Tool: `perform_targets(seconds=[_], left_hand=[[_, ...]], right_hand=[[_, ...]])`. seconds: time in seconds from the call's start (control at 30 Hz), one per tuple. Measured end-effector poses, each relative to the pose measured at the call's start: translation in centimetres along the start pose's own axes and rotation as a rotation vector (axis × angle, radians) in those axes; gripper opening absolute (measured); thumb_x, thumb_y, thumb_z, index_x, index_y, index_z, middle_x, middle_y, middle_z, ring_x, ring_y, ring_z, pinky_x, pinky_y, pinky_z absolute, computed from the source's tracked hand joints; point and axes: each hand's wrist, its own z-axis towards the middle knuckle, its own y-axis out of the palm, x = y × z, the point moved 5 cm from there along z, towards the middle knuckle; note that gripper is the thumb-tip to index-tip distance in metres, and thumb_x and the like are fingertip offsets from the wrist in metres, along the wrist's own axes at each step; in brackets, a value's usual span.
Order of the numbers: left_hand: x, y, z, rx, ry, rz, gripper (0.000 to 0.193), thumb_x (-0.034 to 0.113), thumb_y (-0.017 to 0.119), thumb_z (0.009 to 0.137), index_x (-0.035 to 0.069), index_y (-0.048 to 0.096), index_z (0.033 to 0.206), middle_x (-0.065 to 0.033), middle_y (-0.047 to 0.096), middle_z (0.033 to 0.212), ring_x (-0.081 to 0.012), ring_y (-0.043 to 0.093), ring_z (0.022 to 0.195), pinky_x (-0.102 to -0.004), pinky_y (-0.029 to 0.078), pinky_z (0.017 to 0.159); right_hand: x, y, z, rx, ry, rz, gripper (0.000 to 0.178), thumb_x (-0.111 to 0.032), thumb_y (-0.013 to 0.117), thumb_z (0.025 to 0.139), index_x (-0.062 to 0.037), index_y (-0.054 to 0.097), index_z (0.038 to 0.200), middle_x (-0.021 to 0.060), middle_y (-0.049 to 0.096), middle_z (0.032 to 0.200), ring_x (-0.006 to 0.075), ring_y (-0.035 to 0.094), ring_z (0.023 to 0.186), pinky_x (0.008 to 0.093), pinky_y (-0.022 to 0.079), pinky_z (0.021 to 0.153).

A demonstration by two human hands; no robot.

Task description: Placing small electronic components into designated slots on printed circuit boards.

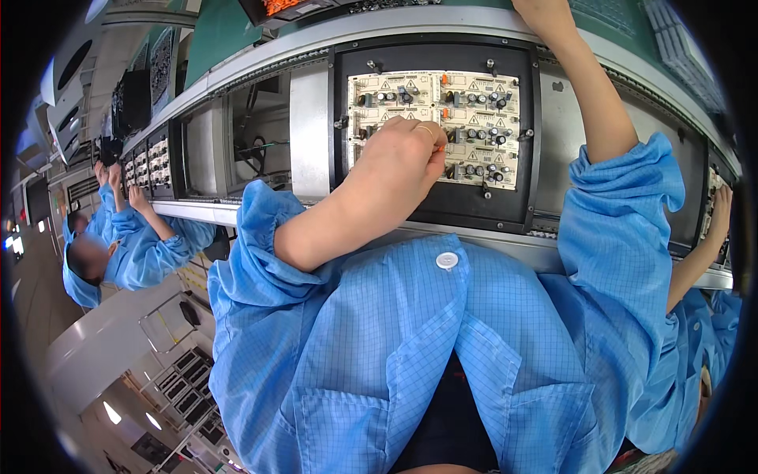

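Note:
A cream panel of circuit boards [478, 122] lies in a black carrier frame [430, 59] on the conveyor in front of me. Capacitors and other small parts stand on it in repeated rows. My left hand [399, 158], with a ring on one finger, reaches over the panel's lower middle. Its fingertips are pinched on a small orange component [444, 148] close to the board, mostly hidden by the fingers. Two similar orange parts sit upright above it in the same column. My right hand [546, 17] extends past the conveyor's far rail, its fingers cut off by the upper edge.
Metal conveyor rails [260, 67] run left to right. Beyond the far rail, a dark bin [296, 9] holds orange parts. At left, a co-worker in blue [150, 249] handles another board panel [148, 167]; at right, another co-worker's hand [720, 209] touches a further carrier.

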Motion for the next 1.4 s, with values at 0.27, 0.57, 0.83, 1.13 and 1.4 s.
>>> perform_targets(seconds=[0.27,0.57,0.83,1.13,1.4], left_hand=[[1.0,1.2,0.0,-0.021,0.083,0.129,0.009,0.003,0.063,0.082,-0.005,0.063,0.086,-0.0207,0.064,0.083,-0.0369,0.060,0.087,-0.0429,0.048,0.082],[0.8,1.8,0.5,-0.050,0.130,0.193,0.007,0.003,0.062,0.080,-0.004,0.061,0.080,-0.0227,0.063,0.080,-0.0375,0.059,0.080,-0.0445,0.048,0.079],[-0.5,-1.7,2.6,0.019,0.089,0.170,0.025,0.019,0.071,0.085,-0.005,0.063,0.085,-0.0207,0.065,0.079,-0.0378,0.064,0.083,-0.0442,0.052,0.073],[-15.6,-17.5,17.6,0.660,-0.060,0.753,0.021,0.017,0.066,0.085,-0.003,0.065,0.081,-0.0260,0.067,0.085,-0.0420,0.066,0.087,-0.0474,0.054,0.077],[-18.8,-18.8,20.6,0.726,-0.113,0.613,0.016,0.014,0.065,0.080,-0.001,0.070,0.077,-0.0260,0.068,0.081,-0.0414,0.067,0.084,-0.0482,0.054,0.081]], right_hand=[[-0.2,-0.7,-0.7,0.096,-0.108,0.088,0.009,-0.001,0.063,0.081,-0.0003,0.070,0.087,0.0145,0.063,0.091,0.0324,0.064,0.083,0.0357,0.051,0.075],[-0.7,-0.9,-0.6,0.074,-0.071,0.163,0.012,-0.001,0.066,0.081,-0.0007,0.071,0.091,0.0135,0.064,0.086,0.0282,0.065,0.082,0.0333,0.051,0.072],[0.6,-3.0,-3.5,-0.146,0.454,0.704,0.017,0.000,0.065,0.080,0.0006,0.069,0.097,0.0154,0.064,0.083,0.0298,0.064,0.082,0.0345,0.051,0.073],[-9.5,-2.5,-10.1,-0.587,0.405,0.772,0.022,-0.010,0.061,0.095,0.0035,0.060,0.112,0.0015,0.063,0.088,0.0078,0.059,0.076,0.0220,0.048,0.069],[-13.8,-0.3,-10.0,-0.598,0.296,0.169,0.014,-0.008,0.065,0.090,-0.0032,0.061,0.103,0.0070,0.062,0.085,0.0155,0.058,0.076,0.0284,0.047,0.068]])
